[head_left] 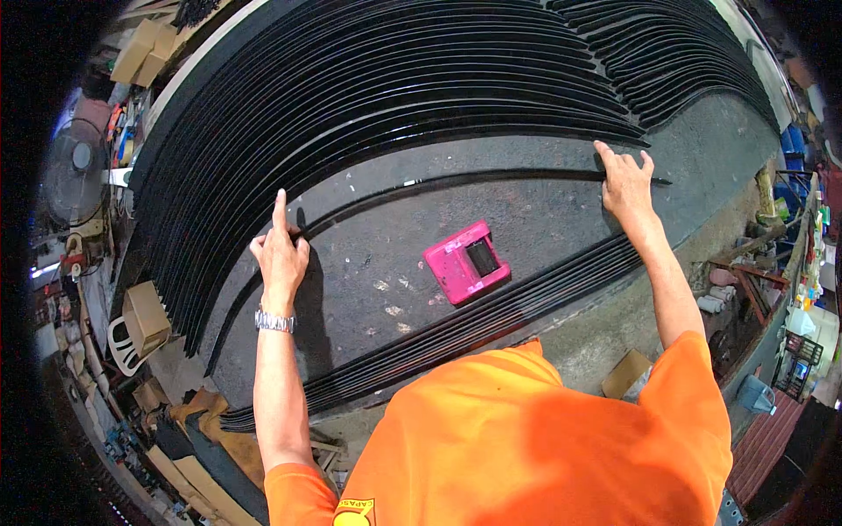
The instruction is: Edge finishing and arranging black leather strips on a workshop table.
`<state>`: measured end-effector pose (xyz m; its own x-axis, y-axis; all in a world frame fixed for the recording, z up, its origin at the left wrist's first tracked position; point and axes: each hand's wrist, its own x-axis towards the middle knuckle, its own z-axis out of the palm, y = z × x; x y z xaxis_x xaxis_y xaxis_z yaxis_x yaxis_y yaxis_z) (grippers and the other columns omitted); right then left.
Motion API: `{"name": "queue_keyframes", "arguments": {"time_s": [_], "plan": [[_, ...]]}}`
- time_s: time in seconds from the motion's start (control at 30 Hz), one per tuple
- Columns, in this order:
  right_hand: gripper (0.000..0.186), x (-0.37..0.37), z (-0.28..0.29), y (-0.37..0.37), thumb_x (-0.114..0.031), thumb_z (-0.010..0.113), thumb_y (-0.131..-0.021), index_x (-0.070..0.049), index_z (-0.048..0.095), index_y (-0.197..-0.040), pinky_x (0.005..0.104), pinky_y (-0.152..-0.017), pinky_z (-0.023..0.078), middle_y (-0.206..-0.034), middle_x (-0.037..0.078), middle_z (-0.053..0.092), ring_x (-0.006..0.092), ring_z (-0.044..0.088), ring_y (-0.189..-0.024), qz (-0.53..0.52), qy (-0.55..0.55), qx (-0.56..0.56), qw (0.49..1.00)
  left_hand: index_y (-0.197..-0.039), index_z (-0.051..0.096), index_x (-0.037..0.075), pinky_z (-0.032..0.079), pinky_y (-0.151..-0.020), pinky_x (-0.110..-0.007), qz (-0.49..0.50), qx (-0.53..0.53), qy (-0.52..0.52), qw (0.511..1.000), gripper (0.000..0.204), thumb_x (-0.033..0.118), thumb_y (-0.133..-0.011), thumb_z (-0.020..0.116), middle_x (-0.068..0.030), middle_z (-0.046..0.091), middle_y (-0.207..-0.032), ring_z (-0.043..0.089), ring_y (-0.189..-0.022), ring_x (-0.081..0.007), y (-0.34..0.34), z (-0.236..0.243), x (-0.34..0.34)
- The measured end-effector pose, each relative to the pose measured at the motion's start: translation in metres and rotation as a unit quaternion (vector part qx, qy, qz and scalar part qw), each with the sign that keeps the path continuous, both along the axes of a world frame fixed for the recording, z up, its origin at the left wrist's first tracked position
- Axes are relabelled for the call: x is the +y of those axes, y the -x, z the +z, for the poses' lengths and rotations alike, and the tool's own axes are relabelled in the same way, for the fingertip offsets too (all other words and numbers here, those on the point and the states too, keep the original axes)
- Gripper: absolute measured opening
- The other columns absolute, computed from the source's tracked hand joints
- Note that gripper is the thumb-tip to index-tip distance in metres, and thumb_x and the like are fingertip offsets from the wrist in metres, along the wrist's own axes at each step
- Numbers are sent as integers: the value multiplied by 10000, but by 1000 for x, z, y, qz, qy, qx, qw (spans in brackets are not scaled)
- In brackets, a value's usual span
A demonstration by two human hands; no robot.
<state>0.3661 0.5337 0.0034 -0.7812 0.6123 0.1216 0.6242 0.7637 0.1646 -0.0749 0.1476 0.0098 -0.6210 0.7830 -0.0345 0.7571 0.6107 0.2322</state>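
Observation:
A single long black strip (421,181) curves across the grey tabletop (360,263), passing beneath both of my hands. My left hand (281,260), a metal watch on its wrist, is closed on the strip's left part, index finger stretched forward. Toward the other end, my right hand (626,186) grips the strip too, its index finger extended and the tip of the strip showing past it. The undersides of both hands are hidden. Between my arms lies a pink block-like tool (450,266) with a dark opening.
Beyond the strip lie many parallel black strips (395,92), with another wavy row (675,66) at far right. A bundle of strips (474,324) runs along the near edge. A fan (77,158) and cardboard box (146,317) stand left; cluttered shelves (802,324) right.

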Motion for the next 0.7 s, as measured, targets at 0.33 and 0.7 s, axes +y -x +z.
{"name": "queue_keyframes", "arguments": {"time_s": [0.33, 0.7], "plan": [[713, 2, -9, 41, 0, 658, -773, -169, 472, -1440, 564, -1039, 351, -953, 25, 638, 220, 608, -996, 12, -23, 67, 997, -1614, 217, 223, 347, -935, -438, 19, 55, -1, 998, 971, 21, -796, 700, -44, 711, -921, 658, -834, -206, 32, 2, 14], [676, 6, -6, 26, -18, 668, -800, -169, 489, -1434, 601, -1065, 324, -989, 20, 631, 227, 590, -1051, -29, -33, 83, 996, -1616, 204, 206, 314, -976, -505, 24, 122, -13, 992, 968, 54, -806, 713, -16, 675, -1023, 628, -940, -201, 20, -18, 9]]}}
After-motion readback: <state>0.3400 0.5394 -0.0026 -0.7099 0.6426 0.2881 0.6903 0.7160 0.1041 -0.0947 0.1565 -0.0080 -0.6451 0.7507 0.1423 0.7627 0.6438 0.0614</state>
